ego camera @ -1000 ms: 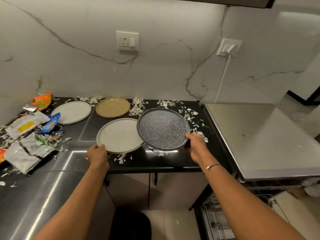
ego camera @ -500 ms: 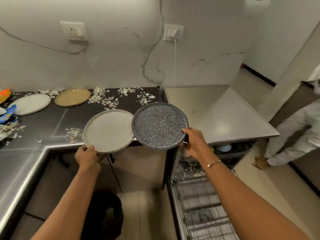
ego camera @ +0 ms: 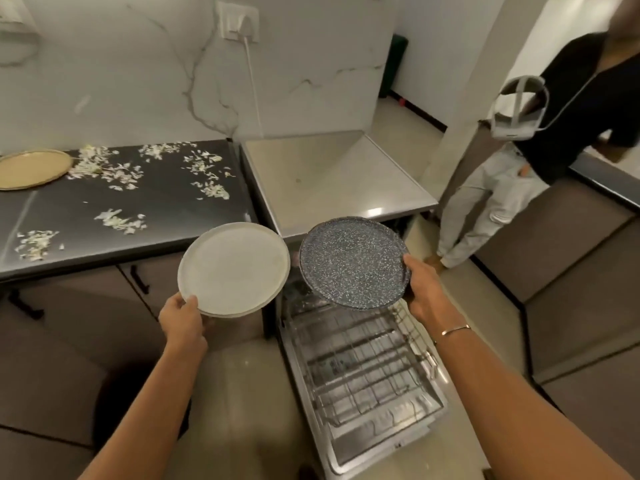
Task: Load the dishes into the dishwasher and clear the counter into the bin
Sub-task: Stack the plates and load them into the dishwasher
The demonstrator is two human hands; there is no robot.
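My left hand point(ego camera: 183, 318) grips the near rim of a white plate point(ego camera: 235, 271), held in the air in front of the counter edge. My right hand point(ego camera: 424, 292) grips the right rim of a dark speckled plate point(ego camera: 349, 263), tilted above the open dishwasher. The lower wire rack point(ego camera: 360, 365) is pulled out over the lowered door and holds no dishes that I can see. A tan plate point(ego camera: 31, 168) lies on the black counter point(ego camera: 166, 209) at the far left. White scraps point(ego camera: 107, 168) are scattered over that counter.
The dishwasher's steel top point(ego camera: 332, 174) stands right of the counter. A person in a black top point(ego camera: 540, 143) stands at the right by another counter, holding a white headset. A dark bin point(ego camera: 138, 403) sits on the floor below my left arm. A cable hangs from the wall socket point(ego camera: 239, 22).
Both plates have left the counter and swung right with my hands. The speckled plate now hangs over the dishwasher rack. My view turned right and down, bringing the rack and the person into sight.
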